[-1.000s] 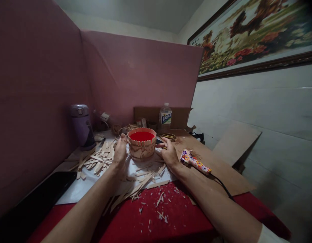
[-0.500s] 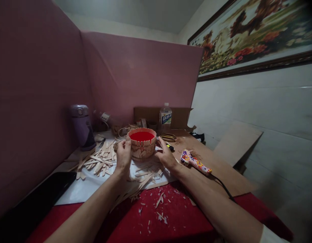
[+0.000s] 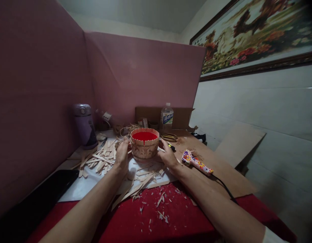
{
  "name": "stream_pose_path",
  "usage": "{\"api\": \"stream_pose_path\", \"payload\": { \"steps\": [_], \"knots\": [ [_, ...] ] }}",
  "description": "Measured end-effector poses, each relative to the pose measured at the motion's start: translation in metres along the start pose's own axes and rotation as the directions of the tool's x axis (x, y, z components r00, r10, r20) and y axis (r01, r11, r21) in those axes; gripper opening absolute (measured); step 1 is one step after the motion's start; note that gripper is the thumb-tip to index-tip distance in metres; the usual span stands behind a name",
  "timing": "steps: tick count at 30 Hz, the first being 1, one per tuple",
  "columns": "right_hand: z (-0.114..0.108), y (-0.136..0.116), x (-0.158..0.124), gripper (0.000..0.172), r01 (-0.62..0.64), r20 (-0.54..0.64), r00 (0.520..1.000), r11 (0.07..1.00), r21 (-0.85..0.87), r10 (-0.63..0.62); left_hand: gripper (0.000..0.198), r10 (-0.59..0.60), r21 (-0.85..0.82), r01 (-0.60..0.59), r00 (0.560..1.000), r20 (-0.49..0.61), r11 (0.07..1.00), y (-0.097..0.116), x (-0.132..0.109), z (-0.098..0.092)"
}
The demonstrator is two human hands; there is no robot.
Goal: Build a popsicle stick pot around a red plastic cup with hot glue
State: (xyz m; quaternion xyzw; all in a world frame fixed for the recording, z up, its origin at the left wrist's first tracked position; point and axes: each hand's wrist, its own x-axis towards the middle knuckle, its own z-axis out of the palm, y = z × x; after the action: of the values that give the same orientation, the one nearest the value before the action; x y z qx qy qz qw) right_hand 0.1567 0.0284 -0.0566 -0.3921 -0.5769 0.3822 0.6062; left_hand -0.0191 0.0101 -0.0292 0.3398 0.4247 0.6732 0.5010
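A round craft-stick pot [image 3: 145, 152] with a scalloped rim and a bright red inside is between my two hands, roughly upright. Its side carries a dark pattern, and a narrow red gap shows at the front of the rim. My left hand [image 3: 122, 154] grips the pot's left side, thumb near the rim. On the right side, my right hand [image 3: 168, 156] is closed against the wall, its fingertips partly hidden behind the pot. Loose wooden sticks [image 3: 103, 158] lie in a heap left of my left hand, and cut sticks [image 3: 145, 177] lie in front of the pot.
A flower-patterned glue gun [image 3: 196, 162] with a black cord lies right of my right hand. A purple flask [image 3: 85, 126] stands at the left and a clear bottle [image 3: 167, 118] behind. A black phone-like slab [image 3: 62, 179] lies at left front. Shavings dot the red cloth [image 3: 171, 216].
The pot has turned between my hands, so a different part of its patterned side faces me. My left hand's grip has shifted along the wall. The view has moved slightly.
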Motion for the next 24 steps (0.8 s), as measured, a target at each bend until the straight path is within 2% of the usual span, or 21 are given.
{"api": "stream_pose_path", "payload": {
  "steps": [3,6,10,13,16,20,24],
  "knots": [
    [0.003,-0.012,-0.005,0.060,0.019,0.093,0.995,0.996,0.082,-0.027,0.042,-0.030,0.009,0.029,0.989,0.144,1.000,0.004,0.002,-0.005],
    [0.003,-0.019,-0.008,0.059,-0.009,0.133,0.991,0.988,0.154,-0.012,0.038,-0.045,0.026,0.040,0.962,0.270,0.999,0.008,0.003,-0.011],
    [0.001,-0.023,-0.009,0.056,-0.027,0.156,0.988,0.984,0.175,0.000,0.062,-0.014,-0.019,0.023,0.925,0.380,1.000,0.011,0.004,-0.015],
    [-0.001,-0.027,-0.009,0.053,0.000,0.151,0.988,0.988,0.156,-0.024,0.070,0.054,-0.011,-0.055,0.891,0.450,0.998,0.013,0.006,-0.016],
    [-0.002,-0.031,-0.009,0.048,0.053,0.152,0.986,0.990,0.131,-0.073,0.074,0.106,0.030,-0.132,0.898,0.427,0.991,0.016,0.009,-0.016],
    [-0.003,-0.033,-0.009,0.039,-0.001,0.175,0.984,0.994,0.111,-0.019,0.079,0.086,0.107,-0.131,0.933,0.348,0.986,0.017,0.011,-0.014],
    [-0.003,-0.030,-0.009,0.036,-0.016,0.182,0.983,0.993,0.119,-0.006,0.080,0.109,0.117,-0.154,0.939,0.326,0.981,0.015,0.010,-0.012]
  ]
}}
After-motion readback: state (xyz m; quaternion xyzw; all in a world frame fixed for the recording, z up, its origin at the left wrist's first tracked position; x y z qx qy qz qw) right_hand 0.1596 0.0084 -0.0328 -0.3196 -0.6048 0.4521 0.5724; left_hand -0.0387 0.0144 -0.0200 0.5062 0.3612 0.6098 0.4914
